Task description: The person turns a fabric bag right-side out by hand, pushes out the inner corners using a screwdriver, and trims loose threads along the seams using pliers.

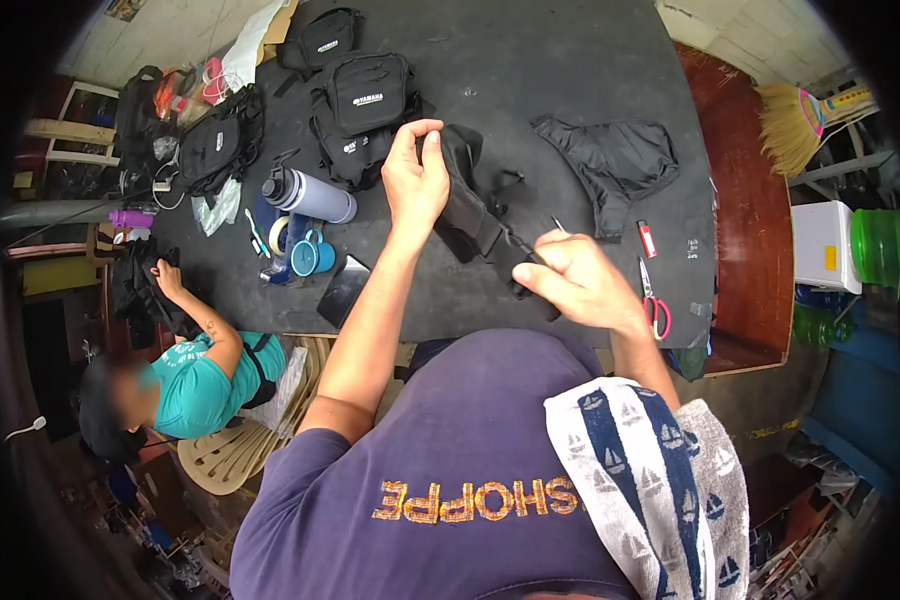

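Note:
A black bag piece with straps (470, 205) is raised over the dark table, between my two hands. My left hand (416, 182) is at its left edge, the thumb and fingers curled toward each other; its grip on the fabric is partly hidden. My right hand (582, 280) pinches the strap end at the lower right, and a small thin metal tool (558, 225) sticks out above its fingers. Black fabric (615, 165) lies spread on the table to the right. Below it are a red lighter (646, 238) and red-handled scissors (654, 300).
Black bags (370, 95) lie at the back left. A grey bottle (315, 197), a blue mug (313, 255), tape (279, 235) and a phone (344, 291) are left of my arm. A co-worker (205, 375) in teal sits at the left, handling black fabric.

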Available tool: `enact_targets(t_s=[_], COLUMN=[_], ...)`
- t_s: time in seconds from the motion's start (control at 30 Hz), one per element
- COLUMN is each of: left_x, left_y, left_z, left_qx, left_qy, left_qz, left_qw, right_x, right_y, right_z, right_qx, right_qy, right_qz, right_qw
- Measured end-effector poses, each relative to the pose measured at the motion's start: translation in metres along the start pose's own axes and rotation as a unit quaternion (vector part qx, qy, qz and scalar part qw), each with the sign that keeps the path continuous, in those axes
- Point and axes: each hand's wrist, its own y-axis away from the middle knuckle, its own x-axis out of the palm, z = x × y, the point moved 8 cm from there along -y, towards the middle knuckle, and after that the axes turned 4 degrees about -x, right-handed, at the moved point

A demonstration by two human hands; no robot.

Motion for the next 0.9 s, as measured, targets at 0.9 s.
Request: enact_targets(t_s=[0.9], left_x=[0.013], left_y=[0.096], left_z=[0.0], left_qx=[-0.386], left_qy=[0.235], left_qz=[0.288], left_qw=[0.844], right_x=[-0.103], right_y=[0.014], right_z=[-0.078], right_qx=[0.15], right_qy=[0.164], right_qz=[-0.244], right_qw=[0.944])
